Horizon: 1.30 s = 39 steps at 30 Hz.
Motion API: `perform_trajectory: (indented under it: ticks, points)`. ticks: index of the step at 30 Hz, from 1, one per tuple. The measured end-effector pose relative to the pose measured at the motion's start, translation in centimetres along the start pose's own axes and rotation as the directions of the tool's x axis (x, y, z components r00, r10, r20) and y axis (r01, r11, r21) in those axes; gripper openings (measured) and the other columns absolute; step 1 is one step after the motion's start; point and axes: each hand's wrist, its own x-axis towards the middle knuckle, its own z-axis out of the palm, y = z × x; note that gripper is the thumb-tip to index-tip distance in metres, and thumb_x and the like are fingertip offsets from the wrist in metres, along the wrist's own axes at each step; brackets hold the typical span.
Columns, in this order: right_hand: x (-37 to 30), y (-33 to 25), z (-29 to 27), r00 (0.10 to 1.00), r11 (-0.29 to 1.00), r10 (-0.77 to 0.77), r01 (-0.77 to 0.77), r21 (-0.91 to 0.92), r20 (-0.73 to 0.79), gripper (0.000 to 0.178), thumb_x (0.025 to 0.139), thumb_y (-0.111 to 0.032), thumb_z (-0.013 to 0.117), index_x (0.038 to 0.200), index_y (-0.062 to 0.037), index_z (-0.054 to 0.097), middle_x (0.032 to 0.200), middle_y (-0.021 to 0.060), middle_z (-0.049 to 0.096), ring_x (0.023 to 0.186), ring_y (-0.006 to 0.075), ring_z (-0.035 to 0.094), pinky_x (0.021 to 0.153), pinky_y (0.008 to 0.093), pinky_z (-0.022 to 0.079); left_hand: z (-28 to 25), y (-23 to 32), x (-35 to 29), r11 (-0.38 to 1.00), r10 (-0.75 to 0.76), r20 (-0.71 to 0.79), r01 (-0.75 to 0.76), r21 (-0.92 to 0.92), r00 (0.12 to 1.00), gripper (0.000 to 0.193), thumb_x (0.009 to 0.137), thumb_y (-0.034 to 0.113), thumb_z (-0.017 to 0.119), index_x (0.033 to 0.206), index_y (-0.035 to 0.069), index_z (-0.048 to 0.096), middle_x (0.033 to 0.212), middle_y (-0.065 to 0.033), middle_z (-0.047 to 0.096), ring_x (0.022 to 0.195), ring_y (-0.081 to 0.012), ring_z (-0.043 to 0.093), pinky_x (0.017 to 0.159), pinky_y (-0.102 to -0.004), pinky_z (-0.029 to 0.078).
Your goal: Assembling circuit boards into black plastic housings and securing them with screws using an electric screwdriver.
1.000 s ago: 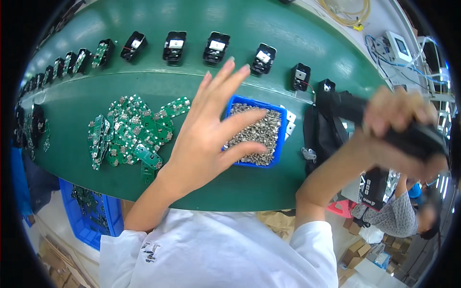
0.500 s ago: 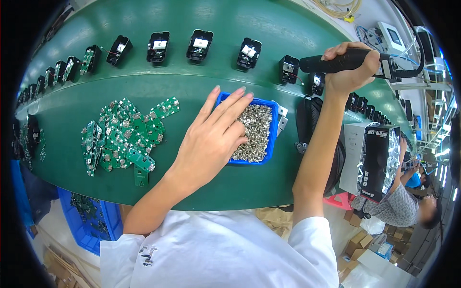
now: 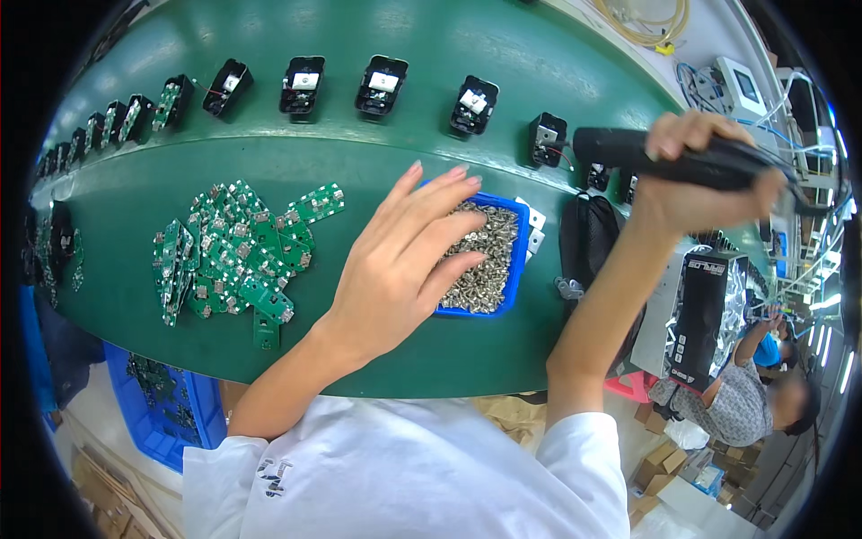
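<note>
My left hand (image 3: 391,256) is over the left side of a small blue tray (image 3: 515,271) of silvery screws (image 3: 485,265). Its fingers are stretched out with the thumb apart, and I see nothing held in them. At the upper right my right hand (image 3: 709,175) is wrapped round a black electric screwdriver (image 3: 620,151), held roughly level with its cord trailing right. The tool's left end is beside an open black housing (image 3: 549,142) with a metal block and thin wires. More open housings (image 3: 382,85) with white blocks stand in a row along the far side.
Green circuit boards (image 3: 233,251) lie heaped left of the tray. Metal plates (image 3: 532,225) stick out beyond its right edge. Further right are a black bag (image 3: 584,234) and a printed box (image 3: 705,314). A blue crate (image 3: 162,404) stands below the bench. Another person (image 3: 736,395) is at the far right.
My right hand has moved right and slightly down with the electric screwdriver. My left hand's thumb has spread from its fingers. The whole view has shifted slightly.
</note>
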Motion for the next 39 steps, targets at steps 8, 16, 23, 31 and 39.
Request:
perform_trajectory:
  ticks: [8,16,23,31,39]
  points:
    - [-1.2,-6.0,6.4,0.984,0.93,0.094,-0.141,0.34,0.15,0.049,0.079,-0.05,0.068,0.097,-0.0051,0.061,0.07,0.0022,0.058,0.046,0.0134,0.055,0.042,0.0259,0.05,-1.5,1.0,0.8,0.994,-0.028,-0.061,0.022,-0.105,0.998,0.035,0.078,0.008,0.079,0.111,0.002,0.073,0.119,-0.0074,0.07,0.108,-0.0235,0.065,0.108,-0.0436,0.047]
    - [-1.4,-6.5,7.0,0.983,0.896,0.107,-0.16,0.415,0.149,0.045,0.078,-0.045,0.073,0.093,-0.0068,0.054,0.069,0.0027,0.058,0.043,0.0133,0.056,0.039,0.0251,0.052,-1.5,0.9,0.4,0.981,0.057,-0.037,-0.062,-0.185,0.998,0.024,0.078,0.008,0.079,0.101,0.003,0.075,0.104,-0.0049,0.074,0.099,-0.021,0.067,0.106,-0.044,0.048]
    - [-1.0,-7.3,5.7,0.978,0.896,0.126,-0.185,0.404,0.167,0.042,0.079,-0.042,0.073,0.093,-0.0071,0.054,0.067,0.0021,0.059,0.042,0.0138,0.057,0.041,0.0252,0.053,-1.9,1.2,0.5,0.977,0.048,-0.011,-0.049,-0.206,0.999,0.021,0.078,0.006,0.078,0.1,0.003,0.075,0.099,-0.0047,0.075,0.097,-0.0201,0.068,0.105,-0.0439,0.049]
    - [-1.1,-7.0,7.3,0.977,0.883,0.108,-0.179,0.434,0.183,0.04,0.08,-0.04,0.074,0.093,-0.0068,0.055,0.066,0.0022,0.059,0.042,0.0142,0.057,0.042,0.0253,0.054,-2.4,1.5,0.3,0.894,-0.061,0.048,0.076,-0.442,0.997,0.026,0.076,0.002,0.079,0.102,0.003,0.075,0.1,-0.0056,0.076,0.098,-0.0217,0.068,0.105,-0.0409,0.049]
    - [0.4,-7.1,6.2,0.781,0.807,0.087,-0.419,0.416,0.618,0.032,0.09,-0.026,0.073,0.107,-0.0039,0.057,0.095,0.0085,0.057,0.076,0.0205,0.058,0.065,0.0286,0.056,-2.9,2.0,0.9,0.856,-0.109,0.144,0.166,-0.49,0.984,0.042,0.07,0.009,0.085,0.111,0.004,0.075,0.12,-0.0088,0.071,0.114,-0.027,0.064,0.11,-0.0415,0.046]
